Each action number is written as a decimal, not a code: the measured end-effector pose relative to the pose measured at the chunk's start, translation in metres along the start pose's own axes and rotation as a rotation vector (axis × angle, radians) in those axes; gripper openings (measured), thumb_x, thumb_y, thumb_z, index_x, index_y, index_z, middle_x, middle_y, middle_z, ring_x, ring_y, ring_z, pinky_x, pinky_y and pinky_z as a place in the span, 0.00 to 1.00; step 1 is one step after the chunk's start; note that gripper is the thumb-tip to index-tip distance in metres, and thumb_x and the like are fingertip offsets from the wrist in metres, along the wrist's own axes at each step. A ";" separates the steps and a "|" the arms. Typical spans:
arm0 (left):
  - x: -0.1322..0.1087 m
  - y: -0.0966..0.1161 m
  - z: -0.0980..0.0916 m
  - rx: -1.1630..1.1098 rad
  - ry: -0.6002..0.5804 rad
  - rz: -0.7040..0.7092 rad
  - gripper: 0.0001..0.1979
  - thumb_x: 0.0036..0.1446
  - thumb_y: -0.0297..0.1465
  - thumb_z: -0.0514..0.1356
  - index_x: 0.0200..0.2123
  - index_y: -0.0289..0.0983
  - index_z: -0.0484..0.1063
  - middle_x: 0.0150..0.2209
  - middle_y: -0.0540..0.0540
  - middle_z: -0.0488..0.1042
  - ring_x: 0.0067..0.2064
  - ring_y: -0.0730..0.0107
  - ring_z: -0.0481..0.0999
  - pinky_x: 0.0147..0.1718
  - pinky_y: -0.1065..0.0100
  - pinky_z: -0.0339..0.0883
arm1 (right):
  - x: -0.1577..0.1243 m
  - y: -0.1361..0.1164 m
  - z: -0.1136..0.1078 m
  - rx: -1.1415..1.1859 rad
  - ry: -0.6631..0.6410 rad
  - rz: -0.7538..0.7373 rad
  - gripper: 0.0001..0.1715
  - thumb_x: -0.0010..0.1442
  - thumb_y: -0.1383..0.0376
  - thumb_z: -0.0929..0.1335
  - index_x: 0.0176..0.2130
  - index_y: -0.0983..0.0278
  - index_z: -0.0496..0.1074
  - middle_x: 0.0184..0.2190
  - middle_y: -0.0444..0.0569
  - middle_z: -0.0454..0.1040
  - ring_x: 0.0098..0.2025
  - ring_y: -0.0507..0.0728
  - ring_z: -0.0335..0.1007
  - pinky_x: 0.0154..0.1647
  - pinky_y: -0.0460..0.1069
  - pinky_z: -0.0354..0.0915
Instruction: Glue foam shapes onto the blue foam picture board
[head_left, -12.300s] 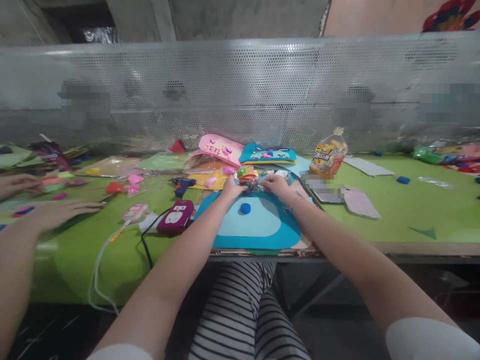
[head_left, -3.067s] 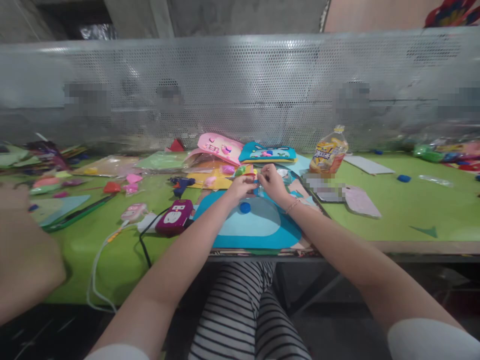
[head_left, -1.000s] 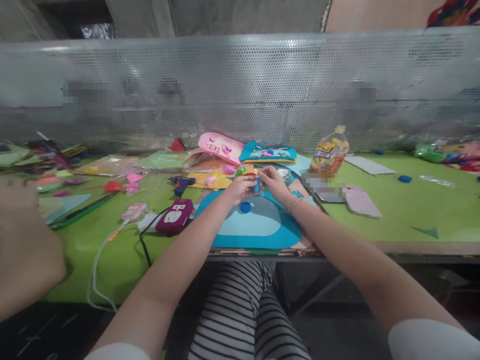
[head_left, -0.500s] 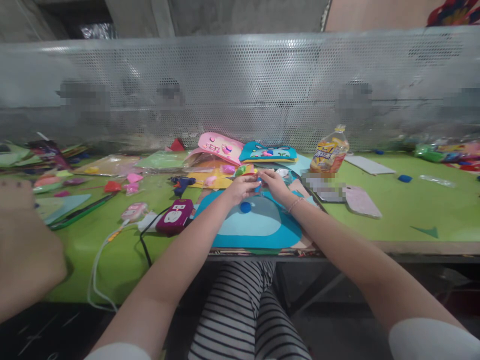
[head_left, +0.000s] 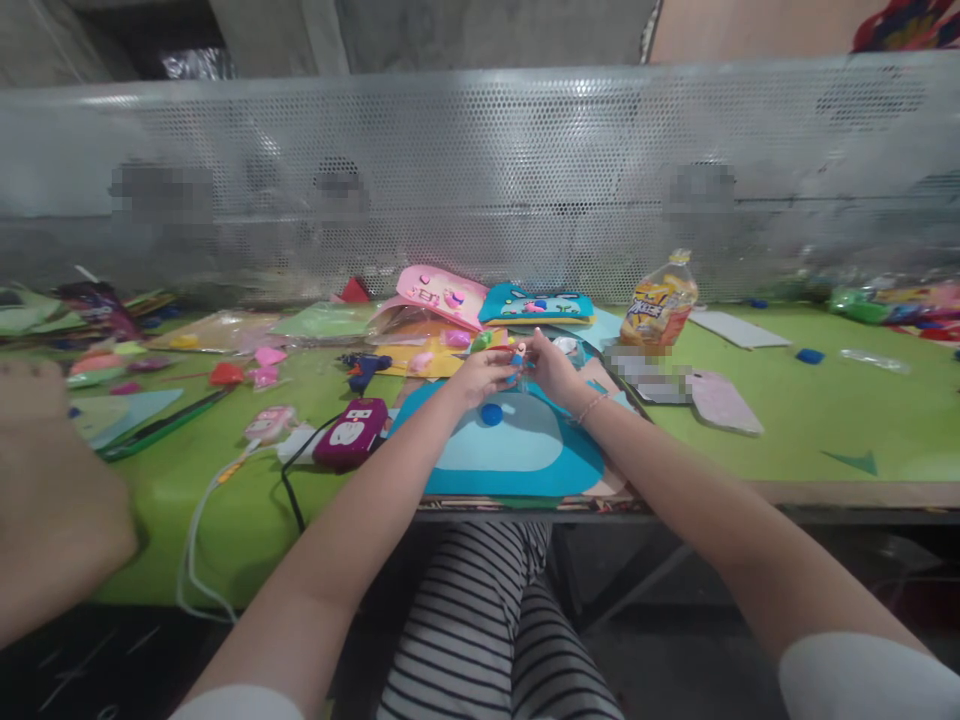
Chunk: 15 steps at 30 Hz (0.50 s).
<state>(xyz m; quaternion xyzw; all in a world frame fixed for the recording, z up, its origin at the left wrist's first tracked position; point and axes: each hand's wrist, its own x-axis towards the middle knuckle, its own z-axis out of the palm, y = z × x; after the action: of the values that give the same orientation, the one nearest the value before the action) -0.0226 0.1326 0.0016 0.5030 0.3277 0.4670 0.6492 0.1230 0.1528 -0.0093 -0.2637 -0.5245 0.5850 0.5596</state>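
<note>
My left hand [head_left: 484,378] is closed, its fingertips pinching a small piece of blue clay [head_left: 517,372]. My right hand [head_left: 553,370] meets it from the other side, one finger raised and the others closed against the same piece; their exact grip is partly hidden. Below the hands, a blue clay ball [head_left: 491,414] sits on a light blue rounded panel [head_left: 517,450]. That panel lies on a larger teal foam sheet [head_left: 581,474] near the table's front edge.
Behind the hands lie a pink decorated case [head_left: 442,290] and a teal decorated case [head_left: 536,305]. A drink bottle [head_left: 660,305] and a phone [head_left: 724,402] stand to the right. Leftward are a glue gun [head_left: 365,370], a purple box [head_left: 351,434], cables and another person's arm [head_left: 60,510].
My right fingers have shifted on the blue clay, and one finger now points up. My left hand has hardly moved. The ball on the panel stays in place.
</note>
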 end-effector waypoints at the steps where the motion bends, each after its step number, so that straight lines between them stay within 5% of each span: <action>1: 0.000 0.000 -0.001 -0.008 -0.004 0.003 0.12 0.42 0.19 0.66 0.34 0.31 0.73 0.31 0.46 0.74 0.31 0.74 0.74 0.39 0.66 0.67 | 0.000 0.000 0.000 0.017 -0.009 0.008 0.23 0.48 0.45 0.68 0.28 0.62 0.70 0.24 0.44 0.68 0.26 0.50 0.62 0.26 0.45 0.62; 6: 0.002 -0.003 -0.003 -0.027 -0.014 0.011 0.11 0.43 0.19 0.65 0.33 0.31 0.73 0.31 0.46 0.75 0.31 0.74 0.75 0.38 0.67 0.68 | 0.001 0.003 -0.004 -0.010 -0.067 -0.010 0.15 0.43 0.56 0.73 0.30 0.62 0.71 0.29 0.42 0.69 0.28 0.49 0.63 0.27 0.44 0.62; 15: 0.000 -0.002 0.000 0.005 -0.017 0.014 0.10 0.45 0.19 0.63 0.34 0.31 0.73 0.30 0.45 0.75 0.31 0.74 0.75 0.36 0.68 0.68 | -0.001 0.001 -0.001 -0.091 -0.025 -0.069 0.15 0.44 0.56 0.72 0.27 0.62 0.67 0.26 0.40 0.65 0.27 0.48 0.61 0.26 0.44 0.61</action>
<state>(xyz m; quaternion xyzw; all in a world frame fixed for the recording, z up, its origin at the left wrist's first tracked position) -0.0220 0.1329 -0.0005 0.5109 0.3197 0.4665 0.6474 0.1241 0.1518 -0.0106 -0.2631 -0.5662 0.5442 0.5604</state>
